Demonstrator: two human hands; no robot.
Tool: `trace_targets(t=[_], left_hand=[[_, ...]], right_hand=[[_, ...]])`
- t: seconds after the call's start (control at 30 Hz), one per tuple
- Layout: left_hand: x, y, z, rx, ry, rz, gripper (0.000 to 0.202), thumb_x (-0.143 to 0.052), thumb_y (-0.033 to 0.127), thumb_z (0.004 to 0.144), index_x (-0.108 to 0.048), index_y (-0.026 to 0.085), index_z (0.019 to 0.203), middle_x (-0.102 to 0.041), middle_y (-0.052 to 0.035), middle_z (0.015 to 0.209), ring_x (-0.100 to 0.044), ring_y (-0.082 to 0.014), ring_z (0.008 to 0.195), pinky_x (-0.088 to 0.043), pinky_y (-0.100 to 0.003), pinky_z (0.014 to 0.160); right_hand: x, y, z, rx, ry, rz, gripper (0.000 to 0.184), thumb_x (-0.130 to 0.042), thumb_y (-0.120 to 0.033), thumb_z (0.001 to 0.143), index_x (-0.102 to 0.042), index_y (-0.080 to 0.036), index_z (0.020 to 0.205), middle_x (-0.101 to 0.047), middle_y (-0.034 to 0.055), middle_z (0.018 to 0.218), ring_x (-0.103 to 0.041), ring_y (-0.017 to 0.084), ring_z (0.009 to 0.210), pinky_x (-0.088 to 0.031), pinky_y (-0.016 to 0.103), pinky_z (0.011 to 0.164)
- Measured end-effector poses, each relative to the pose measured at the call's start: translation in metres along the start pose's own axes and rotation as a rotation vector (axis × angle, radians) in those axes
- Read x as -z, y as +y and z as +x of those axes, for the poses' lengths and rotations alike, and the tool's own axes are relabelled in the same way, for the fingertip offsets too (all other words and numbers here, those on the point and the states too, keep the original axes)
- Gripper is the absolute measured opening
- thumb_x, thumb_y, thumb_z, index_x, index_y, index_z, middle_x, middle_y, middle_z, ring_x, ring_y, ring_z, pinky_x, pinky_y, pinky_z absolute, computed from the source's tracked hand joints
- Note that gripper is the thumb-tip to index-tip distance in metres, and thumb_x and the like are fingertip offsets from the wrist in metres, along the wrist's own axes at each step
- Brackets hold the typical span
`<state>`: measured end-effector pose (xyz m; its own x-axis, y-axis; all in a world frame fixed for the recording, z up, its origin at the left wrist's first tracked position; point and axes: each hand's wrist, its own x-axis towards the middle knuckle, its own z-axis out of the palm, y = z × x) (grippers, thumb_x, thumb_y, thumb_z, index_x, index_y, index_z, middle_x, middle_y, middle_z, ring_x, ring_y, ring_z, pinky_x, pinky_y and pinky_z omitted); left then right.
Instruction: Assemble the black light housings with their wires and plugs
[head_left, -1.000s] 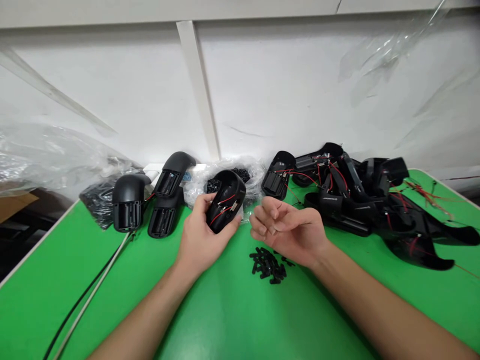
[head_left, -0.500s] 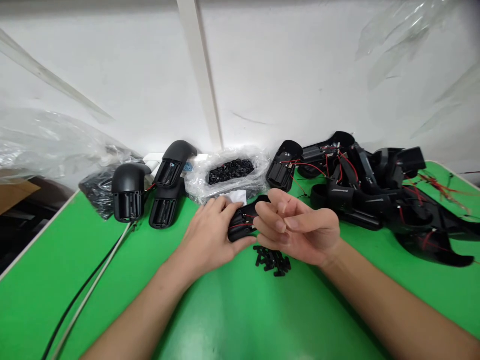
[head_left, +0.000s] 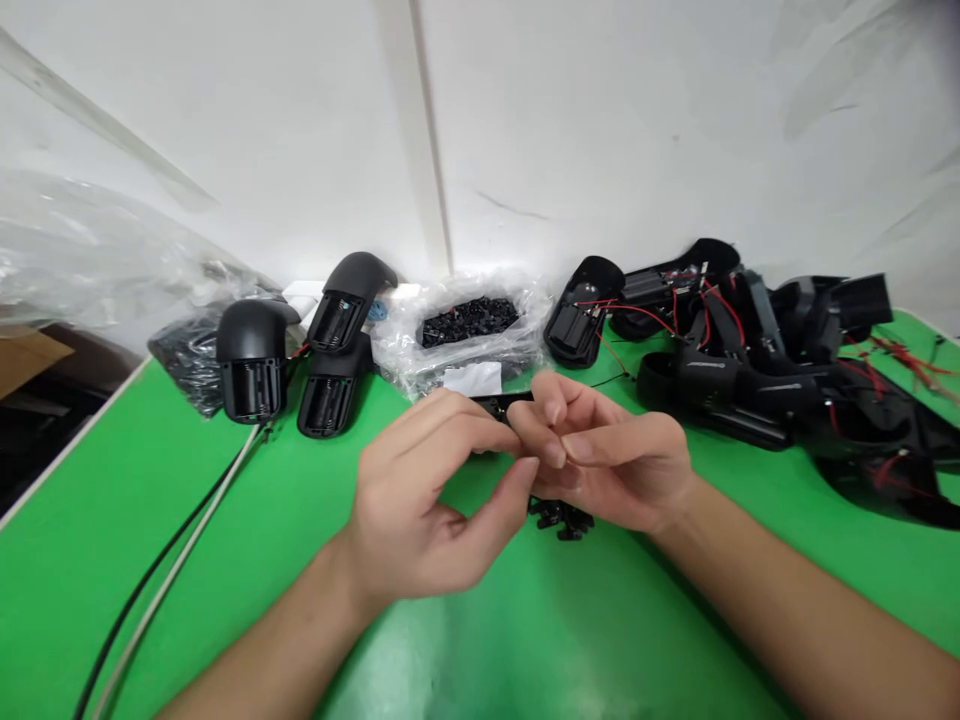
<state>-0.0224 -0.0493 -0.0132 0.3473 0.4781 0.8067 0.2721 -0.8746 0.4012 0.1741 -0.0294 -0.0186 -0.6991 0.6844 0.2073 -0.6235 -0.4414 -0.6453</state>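
In the middle, my left hand (head_left: 442, 495) curls its thumb and index finger together in a pinch, the tips meeting the fingers of my right hand (head_left: 611, 450). Anything between those tips is too small or hidden to make out. My right hand is turned palm up, thumb pressed against bent fingers; what it pinches is hidden. Behind both hands, a black plastic housing (head_left: 495, 403) lies on the green table, mostly covered. Small black plastic pieces (head_left: 566, 520) lie in a loose pile just below my right hand.
A clear plastic bag (head_left: 397, 350) of small black parts (head_left: 472, 322) stands at the back, with white paper (head_left: 472, 380) before it. Black battery housings (head_left: 253, 370) stand left, near two cables (head_left: 172, 565). More housings with red wires (head_left: 720, 370) crowd the right of the green table (head_left: 465, 660).
My left hand has let go of the black housing and come nearer and right, to my right hand's fingertips. My right hand keeps its pinched pose. The view has shifted slightly.
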Motion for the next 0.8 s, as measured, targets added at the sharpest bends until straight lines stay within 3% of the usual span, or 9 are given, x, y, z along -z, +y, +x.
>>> trace_targets(t=[0.8], left_hand=[[0.0027, -0.0015, 0.0009, 0.015, -0.036, 0.028, 0.009, -0.069, 0.004, 0.089, -0.066, 0.012, 0.092, -0.066, -0.0058, 0.08, -0.059, -0.0123, 0.074, -0.05, -0.029, 0.067]], right_hand=[[-0.0003, 0.0036, 0.0007, -0.028, 0.038, -0.049, 0.013, -0.072, -0.011, 0.082, -0.065, -0.016, 0.092, -0.056, 0.0005, 0.075, -0.042, 0.009, 0.061, -0.035, 0.021, 0.059]])
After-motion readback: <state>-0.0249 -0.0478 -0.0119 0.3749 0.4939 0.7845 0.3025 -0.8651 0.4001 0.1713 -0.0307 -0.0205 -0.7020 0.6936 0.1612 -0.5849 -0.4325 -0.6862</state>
